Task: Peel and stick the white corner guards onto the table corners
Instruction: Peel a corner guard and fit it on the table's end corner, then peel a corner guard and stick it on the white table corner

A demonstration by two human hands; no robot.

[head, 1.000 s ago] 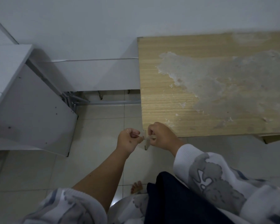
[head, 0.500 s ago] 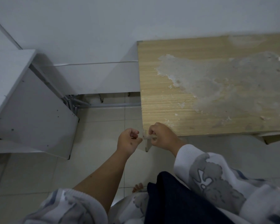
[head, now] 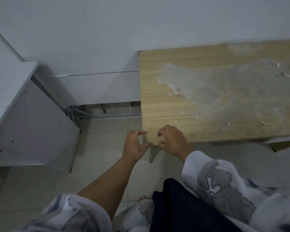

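A pale, see-through corner guard (head: 149, 138) sits over the near-left corner of the wooden table (head: 174, 111). My left hand (head: 135, 145) curls around it from the left edge, with the forefinger on top and the thumb at the front. My right hand (head: 172, 140) presses it from the right, its fingertips on the tabletop and its thumb on the front edge. The guard is hard to make out between the fingers. Three small white pieces (head: 287, 74) lie at the far right of the tabletop.
The tabletop has a large worn grey patch (head: 224, 97). A white cabinet (head: 28, 118) stands to the left across a strip of tiled floor (head: 104, 144). A white wall runs behind. The table leg (head: 153, 154) drops below the corner.
Both hands were pinching a small piece together just off the corner. Now they have spread apart and lie on either side of the corner with the guard on it. The view has shifted a little.
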